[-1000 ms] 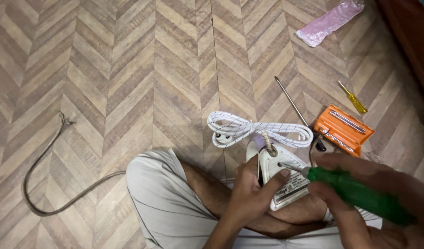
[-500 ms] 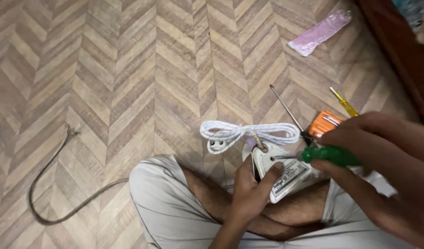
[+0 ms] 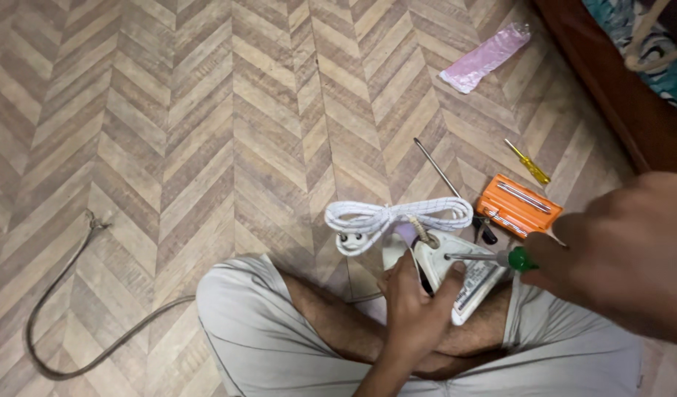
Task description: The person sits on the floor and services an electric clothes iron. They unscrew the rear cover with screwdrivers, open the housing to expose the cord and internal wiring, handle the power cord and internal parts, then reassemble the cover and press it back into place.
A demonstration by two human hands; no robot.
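Screwdriver [image 3: 493, 258] now against white iron [image 3: 467, 283] (tilted)

A white electric iron [image 3: 456, 283] rests on the seated person's crossed legs, turned so its rear end and a flat labelled face point upward. A green-handled screwdriver [image 3: 500, 258] lies nearly level, its metal tip set against the rear of the iron and its handle out to the right of it. The iron's white braided cord [image 3: 397, 217], bundled in a loose coil with the plug at its left end, lies on the floor just beyond the iron.
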